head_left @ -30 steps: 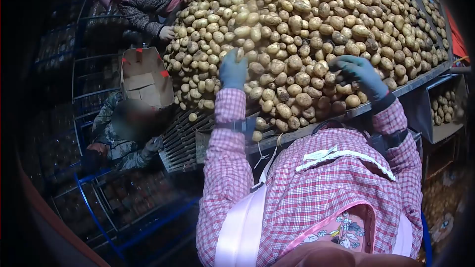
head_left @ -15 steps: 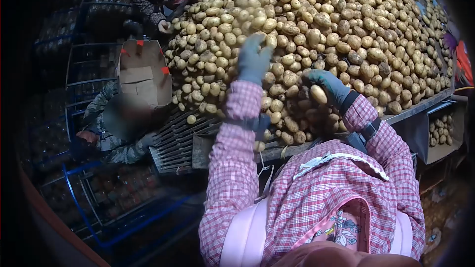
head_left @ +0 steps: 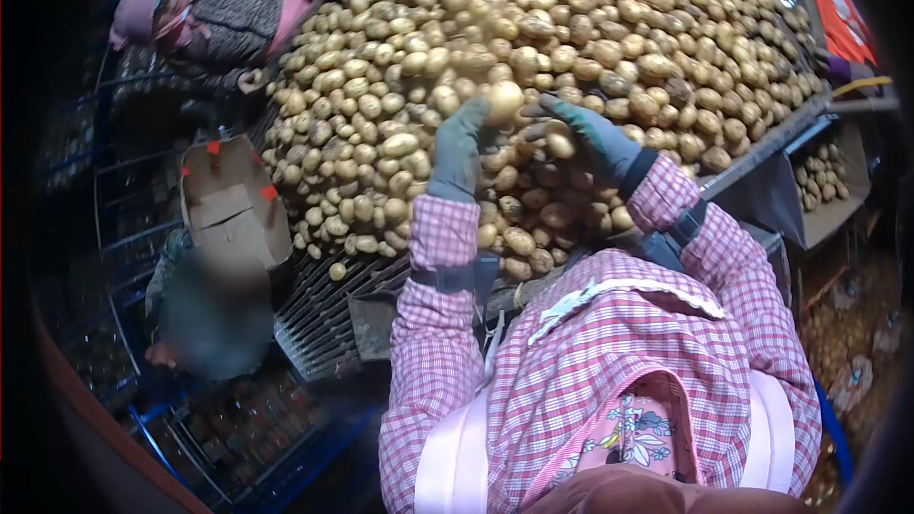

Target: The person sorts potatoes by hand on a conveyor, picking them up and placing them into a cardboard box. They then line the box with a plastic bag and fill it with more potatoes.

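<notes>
Potatoes (head_left: 590, 57) lie heaped across a wide table in front of me. My left hand (head_left: 459, 152), in a grey-green glove, is over the middle of the heap with its fingertips against a pale round potato (head_left: 505, 101). To its right, my right hand (head_left: 595, 138), gloved the same way, reaches in from the side with its fingers around a smaller potato (head_left: 560, 145). Between and below the hands, darker potatoes (head_left: 519, 240) lie in shadow near the table's front edge.
A cardboard box (head_left: 233, 205) stands left of the heap, beside a slatted metal chute (head_left: 328, 309). One co-worker (head_left: 233, 19) leans over the upper left; another person (head_left: 214, 319) is lower left. A box of potatoes (head_left: 828, 176) sits at right.
The view has shifted. My left hand has come down to a round potato, closer to my right hand. The upper-left co-worker shows more fully, and the lower-left person has moved.
</notes>
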Available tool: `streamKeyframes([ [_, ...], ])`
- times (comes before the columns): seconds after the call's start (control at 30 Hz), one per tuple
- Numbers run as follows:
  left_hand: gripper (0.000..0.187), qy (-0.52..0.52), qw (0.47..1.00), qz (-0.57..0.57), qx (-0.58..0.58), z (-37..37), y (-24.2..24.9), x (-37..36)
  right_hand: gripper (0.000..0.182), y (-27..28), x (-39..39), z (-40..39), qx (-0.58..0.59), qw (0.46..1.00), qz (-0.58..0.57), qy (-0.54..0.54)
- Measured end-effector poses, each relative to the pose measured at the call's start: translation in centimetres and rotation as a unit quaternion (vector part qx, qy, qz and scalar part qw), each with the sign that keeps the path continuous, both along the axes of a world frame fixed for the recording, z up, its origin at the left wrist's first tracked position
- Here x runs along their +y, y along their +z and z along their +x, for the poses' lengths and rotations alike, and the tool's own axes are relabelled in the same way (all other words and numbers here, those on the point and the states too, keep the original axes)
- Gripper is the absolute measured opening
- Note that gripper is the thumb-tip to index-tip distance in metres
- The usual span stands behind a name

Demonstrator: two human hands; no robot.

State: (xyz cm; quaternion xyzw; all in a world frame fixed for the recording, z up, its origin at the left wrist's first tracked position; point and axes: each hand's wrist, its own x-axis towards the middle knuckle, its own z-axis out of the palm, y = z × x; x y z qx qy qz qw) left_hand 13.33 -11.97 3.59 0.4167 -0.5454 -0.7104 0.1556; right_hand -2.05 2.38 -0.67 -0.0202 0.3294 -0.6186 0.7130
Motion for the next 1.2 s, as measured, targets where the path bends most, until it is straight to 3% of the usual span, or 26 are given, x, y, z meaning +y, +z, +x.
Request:
streamKeyframes([
  [0.07, 0.043, -0.063, 0.994, -0.055, -0.071, -1.0, -1.0, 3.3, 0.043, 0.1, 0.1, 0.1, -0.022, 0.999, 0.004, -0.030],
  [0.1, 0.045, -0.144, 0.907, -0.387, -0.080, -0.7, -5.4, 3.3, 0.041, -2.5, 0.4, -0.5, 0.174, 0.983, -0.049, -0.024],
  [0.17, 0.042, -0.167, 0.891, -0.389, -0.162, -2.3, -2.7, 6.8, 0.038, -4.9, 1.8, -1.0, 0.181, 0.982, -0.033, -0.043],
  [0.23, 0.037, -0.287, 0.814, -0.480, -0.159, -3.0, -4.1, 7.8, 0.033, -2.8, 5.3, -1.7, 0.185, 0.977, 0.005, -0.108],
  [0.27, 0.034, -0.306, 0.830, -0.446, -0.141, -3.7, -3.6, 8.9, 0.029, -6.4, 6.7, -3.1, 0.249, 0.966, 0.047, -0.055],
  [0.3, 0.033, -0.310, 0.858, -0.393, -0.117, -4.5, -3.9, 9.8, 0.030, -1.2, 9.2, -4.1, 0.200, 0.971, 0.116, -0.062],
  [0.37, 0.031, -0.291, 0.917, -0.264, -0.072, -5.9, -5.1, 11.5, 0.033, -2.3, 12.9, -5.5, 0.118, 0.984, 0.046, -0.129],
  [0.43, 0.032, -0.329, 0.911, -0.235, -0.083, -8.0, -3.0, 12.6, 0.029, -2.4, 16.3, -6.8, 0.097, 0.948, 0.072, -0.294],
  [0.47, 0.033, -0.324, 0.916, -0.226, -0.071, -8.4, -3.0, 13.2, 0.028, -2.8, 18.7, -8.4, 0.231, 0.912, 0.063, -0.333],
  [0.5, 0.033, -0.311, 0.923, -0.217, -0.064, -8.5, -3.1, 13.5, 0.031, -0.3, 21.8, -10.5, 0.183, 0.926, 0.094, -0.316],
  [0.53, 0.034, -0.287, 0.910, -0.299, 0.008, -8.5, -4.4, 14.0, 0.024, -1.9, 24.4, -12.9, 0.220, 0.921, 0.026, -0.319],
  [0.57, 0.036, -0.298, 0.923, -0.241, -0.027, -8.4, -4.7, 14.1, 0.023, -1.5, 26.8, -13.8, 0.321, 0.841, 0.187, -0.394],
  [0.6, 0.038, -0.321, 0.917, -0.227, -0.063, -8.7, -2.2, 14.7, 0.023, 1.5, 28.6, -15.1, 0.365, 0.802, 0.261, -0.395],
  [0.63, 0.038, -0.343, 0.915, -0.184, -0.106, -8.7, -2.8, 14.7, 0.024, -2.3, 32.8, -18.9, 0.455, 0.775, 0.206, -0.388],
  [0.67, 0.038, -0.336, 0.909, -0.230, -0.091, -8.5, -4.0, 14.7, 0.025, -5.9, 37.0, -22.7, 0.538, 0.736, 0.148, -0.384],
  [0.77, 0.036, -0.337, 0.892, -0.291, -0.078, -8.3, -4.6, 14.2, 0.045, -16.0, 52.0, -41.9, 0.344, 0.812, 0.119, -0.456],
  [0.87, 0.031, -0.246, 0.913, -0.321, -0.060, -7.6, -4.1, 10.8, 0.044, -13.9, 44.9, -38.9, 0.450, 0.762, 0.143, -0.444],
  [0.97, 0.029, -0.094, 0.920, -0.373, -0.079, -6.2, -4.5, 1.8, 0.044, -9.2, 32.6, -29.5, 0.488, 0.788, 0.053, -0.372],
  [1.0, 0.029, -0.010, 0.901, -0.421, -0.102, -5.5, -6.1, -2.7, 0.039, -4.5, 26.7, -24.7, 0.459, 0.828, 0.110, -0.302],
  [1.03, 0.028, 0.081, 0.914, -0.369, -0.148, -5.5, -3.1, -4.8, 0.036, -2.5, 22.8, -21.4, 0.477, 0.830, 0.125, -0.259],
  [1.1, 0.029, 0.137, 0.870, -0.463, -0.098, -3.5, -5.9, -13.2, 0.034, -1.6, 17.0, -17.3, 0.410, 0.890, 0.054, -0.193],
  [1.2, 0.040, 0.062, 0.847, -0.443, -0.287, -3.5, -5.8, -16.5, 0.034, -1.1, 9.4, -12.8, 0.344, 0.931, 0.035, -0.116],
])
